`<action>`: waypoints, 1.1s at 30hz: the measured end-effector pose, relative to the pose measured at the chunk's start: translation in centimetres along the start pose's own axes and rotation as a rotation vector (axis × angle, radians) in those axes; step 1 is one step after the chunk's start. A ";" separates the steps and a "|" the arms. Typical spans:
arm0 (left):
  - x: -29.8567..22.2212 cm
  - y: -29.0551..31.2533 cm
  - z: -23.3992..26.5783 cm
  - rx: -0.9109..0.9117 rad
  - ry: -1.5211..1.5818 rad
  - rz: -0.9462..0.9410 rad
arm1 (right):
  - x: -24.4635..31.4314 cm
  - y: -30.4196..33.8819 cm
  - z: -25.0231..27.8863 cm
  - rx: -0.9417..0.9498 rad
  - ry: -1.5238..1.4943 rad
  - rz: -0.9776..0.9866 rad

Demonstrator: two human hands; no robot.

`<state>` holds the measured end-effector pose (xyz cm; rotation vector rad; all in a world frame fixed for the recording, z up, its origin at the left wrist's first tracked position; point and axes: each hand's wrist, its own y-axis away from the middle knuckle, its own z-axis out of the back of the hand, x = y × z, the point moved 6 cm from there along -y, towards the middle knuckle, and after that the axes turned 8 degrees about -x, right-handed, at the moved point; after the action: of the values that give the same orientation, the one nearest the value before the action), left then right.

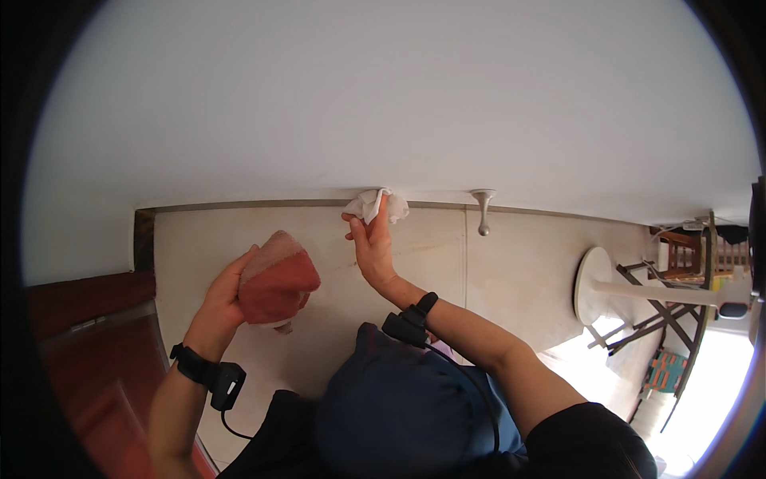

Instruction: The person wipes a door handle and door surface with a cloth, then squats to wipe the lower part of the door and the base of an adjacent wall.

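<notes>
My left hand (227, 289) grips a folded cloth (279, 279), red on one part and pale pink on the other, held out above the floor. Pressed to the low part of the white wall (383, 104) is a crumpled white tissue (369, 205), with the fingers of my right hand (373, 243) closed on it. Just to the right of that hand, a curved metal handle (483, 211) sticks out from the wall. Each of my wrists wears a black strap with a small cabled box.
A reddish-brown door (104, 383) stands at the left. Pale tiles make up the floor (511, 279). At the right are a white round base with a pole (594, 287), a dark folding frame (662, 319) and a wooden chair (681, 251). Bright light falls there.
</notes>
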<state>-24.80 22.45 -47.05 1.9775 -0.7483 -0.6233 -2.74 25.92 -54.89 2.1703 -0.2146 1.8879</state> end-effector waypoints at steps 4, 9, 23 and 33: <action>-0.5 0.0 0.4 -0.006 -0.033 -0.038 | 0.3 0.5 -3.8 0.203 0.051 -0.052; -0.7 0.8 0.2 0.019 -0.062 -0.088 | 0.9 0.7 -5.0 0.386 0.237 0.013; -1.6 -3.4 9.1 -0.143 0.106 0.007 | 5.4 -1.1 -4.2 0.453 0.948 0.835; -1.8 -5.1 12.8 -0.072 0.195 -0.010 | 3.4 -0.9 -12.7 0.587 1.019 1.040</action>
<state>-33.40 18.57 -57.20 1.9436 -0.5882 -0.4489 -14.10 30.65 -50.05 0.9686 -0.7238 3.7220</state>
